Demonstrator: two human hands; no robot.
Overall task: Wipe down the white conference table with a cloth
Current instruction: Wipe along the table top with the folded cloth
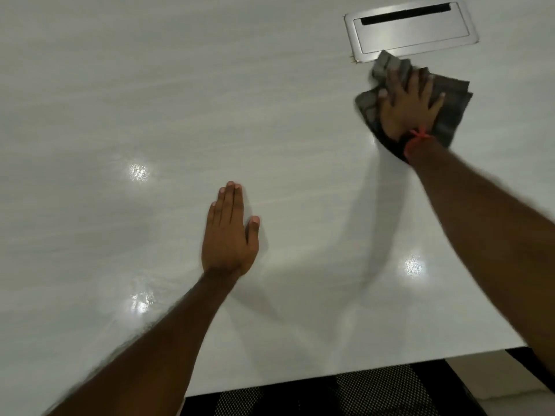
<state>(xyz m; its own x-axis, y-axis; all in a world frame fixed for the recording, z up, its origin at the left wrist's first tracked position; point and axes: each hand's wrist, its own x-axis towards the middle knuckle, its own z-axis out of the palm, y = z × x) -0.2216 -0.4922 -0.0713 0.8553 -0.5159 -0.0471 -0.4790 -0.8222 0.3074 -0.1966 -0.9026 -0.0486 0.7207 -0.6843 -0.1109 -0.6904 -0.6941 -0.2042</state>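
Pressing flat on the grey cloth (pixel 450 115), your right hand (pixel 408 106) lies at the far right of the white desk (pixel 120 85). Its fingers are straight and spread, and they curl round nothing. The cloth is crumpled and folded under your palm and shows on every side of the hand. Its widest part lies to the right of your fingers, and a darker fold lies beneath your wrist. The cloth's far corner reaches the near edge of the metal cable hatch (pixel 411 30) set into the desk; you cannot tell whether it overlaps the rim or only touches it. The cloth's left edge is blurred. A red thread (pixel 416 138) circles your right wrist.

Your left hand (pixel 228 235) rests on the bare desk well apart from the cloth, nearer to you and to the left of it. It lies palm down with the four fingers straight and held together and the thumb set a little out to the right. It holds nothing.

Several bright glare spots (pixel 138 172) sit on the glossy surface, two to the left of your left arm and one between your arms. Below the desk's near edge a dark mesh chair (pixel 369 388) shows.
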